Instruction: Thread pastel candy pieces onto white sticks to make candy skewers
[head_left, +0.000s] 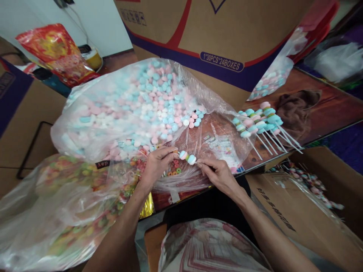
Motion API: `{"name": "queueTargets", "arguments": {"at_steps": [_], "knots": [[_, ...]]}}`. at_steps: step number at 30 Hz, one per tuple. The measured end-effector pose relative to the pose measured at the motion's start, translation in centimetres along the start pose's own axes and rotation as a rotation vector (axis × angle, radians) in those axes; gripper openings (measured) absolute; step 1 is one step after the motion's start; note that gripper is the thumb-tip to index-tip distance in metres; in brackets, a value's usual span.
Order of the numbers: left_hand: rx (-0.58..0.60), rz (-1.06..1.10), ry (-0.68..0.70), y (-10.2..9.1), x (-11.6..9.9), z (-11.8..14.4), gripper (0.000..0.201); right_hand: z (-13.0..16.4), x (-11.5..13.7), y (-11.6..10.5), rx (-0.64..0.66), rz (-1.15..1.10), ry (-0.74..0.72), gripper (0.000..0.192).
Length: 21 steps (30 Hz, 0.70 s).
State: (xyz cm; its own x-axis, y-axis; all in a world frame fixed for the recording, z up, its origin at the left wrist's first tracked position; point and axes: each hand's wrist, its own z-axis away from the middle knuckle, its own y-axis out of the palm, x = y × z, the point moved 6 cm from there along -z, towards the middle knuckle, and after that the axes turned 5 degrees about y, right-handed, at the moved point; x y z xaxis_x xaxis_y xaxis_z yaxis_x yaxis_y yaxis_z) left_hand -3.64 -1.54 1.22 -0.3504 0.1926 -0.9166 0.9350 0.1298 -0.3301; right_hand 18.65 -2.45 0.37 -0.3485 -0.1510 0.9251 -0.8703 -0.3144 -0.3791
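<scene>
Both hands meet at a short marshmallow skewer (187, 157) with blue, pink and white pieces and a green ring candy between them. My right hand (219, 173) pinches its white stick at the right end. At the left end, the fingertips of my left hand (159, 164) close on the skewer's tip; whether a loose piece is between them is hidden. Just behind lies a large clear bag of marshmallows (127, 105), its mouth spilling a few pieces. Colourful ring candies (174, 168) lie under and beside my left hand.
Several finished marshmallow skewers (262, 119) lie at the right, near a brown cloth (297, 109). A bag of ring candies (70, 204) fills the lower left. An open carton (283, 204) holding more skewers stands below the table edge. A big cardboard box (181, 34) blocks the back.
</scene>
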Motion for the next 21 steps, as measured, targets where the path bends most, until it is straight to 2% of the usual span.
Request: {"name": "queueTargets", "arguments": {"at_steps": [8,13,21], "knots": [[0.107,-0.015,-0.031,0.5,0.88,-0.06,0.015,0.03,-0.21,-0.02,-0.019,-0.015,-0.014,0.023],[0.158,-0.081,0.035,0.79,0.23,-0.05,0.018,-0.12,-0.18,-0.04,-0.008,0.104,-0.06,0.021],[0.083,-0.041,0.007,0.98,0.2,-0.13,0.017,0.03,0.65,0.06,-0.017,0.18,-0.158,0.022]]}}
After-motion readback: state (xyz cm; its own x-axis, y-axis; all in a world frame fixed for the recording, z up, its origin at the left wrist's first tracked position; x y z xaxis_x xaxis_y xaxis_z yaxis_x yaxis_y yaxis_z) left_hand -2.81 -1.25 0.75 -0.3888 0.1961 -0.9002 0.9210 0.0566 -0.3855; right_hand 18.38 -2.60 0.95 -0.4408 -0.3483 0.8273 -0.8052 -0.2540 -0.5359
